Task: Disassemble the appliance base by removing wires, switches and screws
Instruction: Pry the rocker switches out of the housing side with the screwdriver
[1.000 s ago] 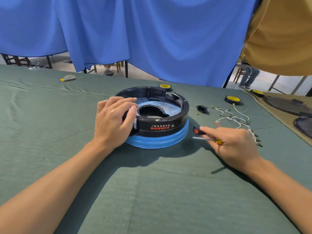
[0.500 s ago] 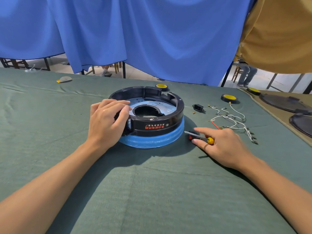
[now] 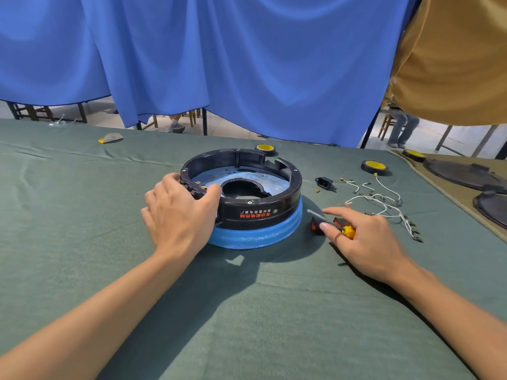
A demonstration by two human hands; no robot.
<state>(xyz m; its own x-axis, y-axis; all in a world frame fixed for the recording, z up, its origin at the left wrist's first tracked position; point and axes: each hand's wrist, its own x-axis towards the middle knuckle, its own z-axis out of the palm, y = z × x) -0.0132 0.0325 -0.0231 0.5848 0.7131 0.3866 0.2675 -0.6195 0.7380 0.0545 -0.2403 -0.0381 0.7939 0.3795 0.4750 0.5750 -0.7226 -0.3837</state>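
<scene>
My left hand grips the rim of the appliance base at its nine o'clock side, the thumb laid over the edge to the inside and the fingers curled on the outer wall. I hold it so, I think, that the base does not turn or slide on the cloth while I work. My right hand lies low on the surface at about four o'clock of the base. Its fingers are half curled round the screwdriver: the yellow handle shows between two fingers, and the shaft, blurred, points toward the base. Just beside the shaft lies a red switch, already out. The base stands in the middle of the surface, a black ring on a blue lower part, with the inside open upward so that the screws can be reached. At three o'clock, well apart from it, the removed wires and a black socket lie aside, probably to keep the working place free
</scene>
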